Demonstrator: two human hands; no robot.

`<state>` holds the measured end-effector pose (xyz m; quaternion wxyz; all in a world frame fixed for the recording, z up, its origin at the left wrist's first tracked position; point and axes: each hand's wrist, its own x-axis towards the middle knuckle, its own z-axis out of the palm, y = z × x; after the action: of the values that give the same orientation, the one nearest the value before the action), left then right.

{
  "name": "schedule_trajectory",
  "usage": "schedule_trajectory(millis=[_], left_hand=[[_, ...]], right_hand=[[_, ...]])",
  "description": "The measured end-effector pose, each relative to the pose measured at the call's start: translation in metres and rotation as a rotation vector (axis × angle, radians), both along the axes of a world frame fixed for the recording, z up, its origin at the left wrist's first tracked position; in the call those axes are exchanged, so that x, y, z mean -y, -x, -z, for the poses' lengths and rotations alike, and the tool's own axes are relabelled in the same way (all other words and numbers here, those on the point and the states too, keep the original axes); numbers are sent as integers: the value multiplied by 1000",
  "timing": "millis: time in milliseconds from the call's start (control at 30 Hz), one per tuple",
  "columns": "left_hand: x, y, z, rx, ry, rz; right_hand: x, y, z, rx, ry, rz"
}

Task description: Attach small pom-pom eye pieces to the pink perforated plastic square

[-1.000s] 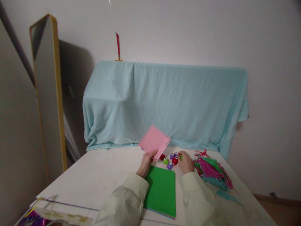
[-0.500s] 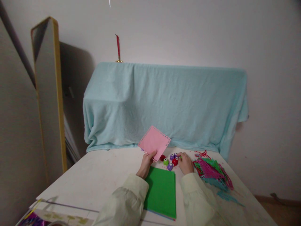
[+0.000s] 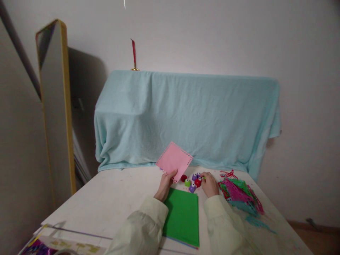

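Observation:
My left hand (image 3: 166,183) pinches the near corner of a square of pink paper (image 3: 174,160), its thumb on top. Small holes line the paper's edges, and it is raised above the table. Under my right hand (image 3: 209,183) the fingers are closed around a small green craft punch (image 3: 204,177), mostly hidden by them. Beside that hand sit several small round craft punches with eye-like discs: a purple one (image 3: 192,187), a red one (image 3: 198,182) and a light green one (image 3: 187,182). Tiny pink bits lie around them.
A stack of green paper (image 3: 183,216) lies on the white table (image 3: 119,198) between my forearms. To the right is a heap of perforated pink, green, red and blue strips (image 3: 237,193). A light blue cloth (image 3: 191,117) drapes over something behind; a mirror (image 3: 54,106) leans at left.

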<state>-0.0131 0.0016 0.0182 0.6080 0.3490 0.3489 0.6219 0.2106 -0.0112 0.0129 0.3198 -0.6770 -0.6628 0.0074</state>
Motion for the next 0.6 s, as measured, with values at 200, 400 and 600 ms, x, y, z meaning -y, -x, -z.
schedule_trajectory(millis=[200, 400, 600], left_hand=[[0, 0, 1, -12, 1, -2], [-3, 0, 5, -6, 8, 3], [-3, 1, 6, -18, 3, 10]], right_hand=[[0, 0, 1, 3, 3, -4], [1, 1, 0, -3, 2, -12], [1, 1, 0, -1, 4, -17]])
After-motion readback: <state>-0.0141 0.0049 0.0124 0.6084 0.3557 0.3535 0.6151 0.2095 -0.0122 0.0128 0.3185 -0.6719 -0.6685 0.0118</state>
